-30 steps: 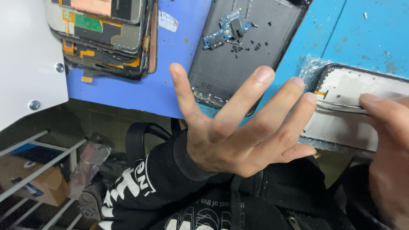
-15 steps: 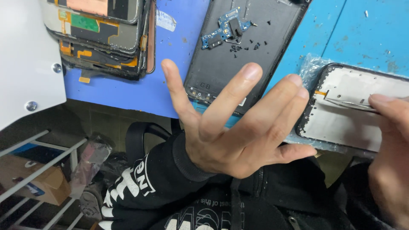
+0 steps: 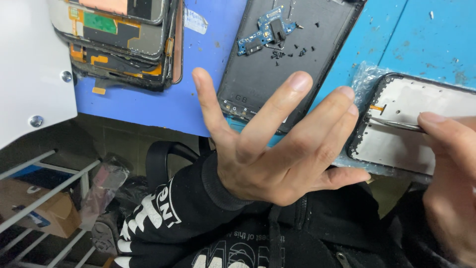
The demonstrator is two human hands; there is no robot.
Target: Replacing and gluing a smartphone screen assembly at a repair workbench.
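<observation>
My left hand (image 3: 277, 144) hovers palm-up with its fingers spread wide, holding nothing, above the near edge of the blue table (image 3: 148, 104). Behind its fingers lies a dark phone back cover (image 3: 277, 54) with a small blue circuit board (image 3: 260, 32) and loose black screws (image 3: 292, 49) on it. My right hand (image 3: 448, 178) at the right edge grips metal tweezers (image 3: 394, 123), whose tip rests on a white phone frame with a black rim (image 3: 406, 124) lying on clear plastic wrap (image 3: 364, 79).
A stack of disassembled phone screens with orange flex cables (image 3: 124, 44) sits at the top left. A white panel with screws (image 3: 29, 74) is on the left. Below it stand a white wire rack (image 3: 44, 193) and a cardboard box (image 3: 34, 213).
My left hand has stayed spread and drifted slightly to the left and down. The right hand with the tweezers has held its place on the white frame.
</observation>
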